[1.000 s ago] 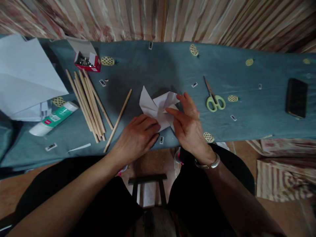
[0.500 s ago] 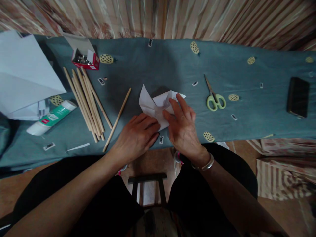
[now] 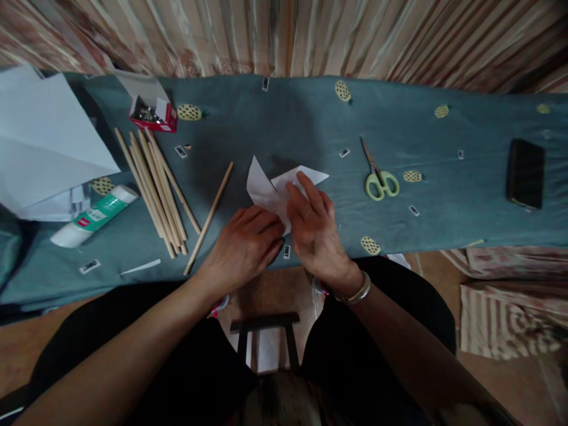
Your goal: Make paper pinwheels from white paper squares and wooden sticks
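Note:
A white paper pinwheel [image 3: 262, 188], with pointed, folded vanes, lies on the cloth in front of me. My left hand [image 3: 249, 239] is closed at its lower left edge, fingers curled and the thumb side against the paper. On its right part, my right hand [image 3: 314, 229] presses a folded flap towards the middle with bent fingers. Both hands hide the lower half of the paper. One loose wooden stick [image 3: 209, 218] lies to the left of my left hand. Green-handled scissors [image 3: 377, 177] rest apart from my right hand, half spread.
Several wooden sticks [image 3: 155, 189] lie bundled at the left. Behind them stands an open red box [image 3: 155, 115] of small metal pieces. A glue bottle [image 3: 95, 216], white paper sheets [image 3: 53, 136] and a paper strip [image 3: 141, 267] are also left. A dark phone-like object [image 3: 526, 173] lies far right.
My right hand has shifted slightly left, its fingers drawing closer over the paper's right flap. My left hand stays at the lower edge. The whole view has moved slightly.

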`<state>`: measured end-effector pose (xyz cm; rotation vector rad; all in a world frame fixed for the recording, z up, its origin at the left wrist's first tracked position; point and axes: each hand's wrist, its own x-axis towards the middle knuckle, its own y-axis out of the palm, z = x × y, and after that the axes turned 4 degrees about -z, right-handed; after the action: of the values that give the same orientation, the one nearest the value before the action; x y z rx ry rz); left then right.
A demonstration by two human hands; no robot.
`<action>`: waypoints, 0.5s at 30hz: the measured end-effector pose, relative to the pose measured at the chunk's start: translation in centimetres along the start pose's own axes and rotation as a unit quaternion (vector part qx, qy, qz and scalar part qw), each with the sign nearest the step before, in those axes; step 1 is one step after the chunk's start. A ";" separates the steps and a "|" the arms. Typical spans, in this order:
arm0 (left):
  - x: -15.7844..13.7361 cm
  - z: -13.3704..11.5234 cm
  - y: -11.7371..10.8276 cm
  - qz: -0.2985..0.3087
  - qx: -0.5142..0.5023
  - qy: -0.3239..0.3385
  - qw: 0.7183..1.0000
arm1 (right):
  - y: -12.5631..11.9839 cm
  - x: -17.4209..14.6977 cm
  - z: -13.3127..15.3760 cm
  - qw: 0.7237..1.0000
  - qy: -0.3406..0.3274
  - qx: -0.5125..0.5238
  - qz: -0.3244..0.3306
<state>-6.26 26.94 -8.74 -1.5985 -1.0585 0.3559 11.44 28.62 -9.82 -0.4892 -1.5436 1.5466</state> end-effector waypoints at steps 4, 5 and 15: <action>-0.1 0.0 0.0 -0.009 0.003 0.004 1.000 | -0.6 -0.5 -1.2 0.994 0.058 0.081 -0.042; -0.1 0.0 0.0 -0.011 0.003 0.006 1.000 | -0.7 -0.6 -1.5 0.990 0.075 0.106 -0.053; -0.1 0.0 -0.1 -0.015 0.003 0.009 1.000 | -1.3 0.8 -2.4 0.946 0.245 0.201 -0.075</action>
<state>-6.39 26.84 -8.72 -1.5749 -1.0657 0.3229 13.27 30.52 -8.68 -0.4638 -0.8403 1.4350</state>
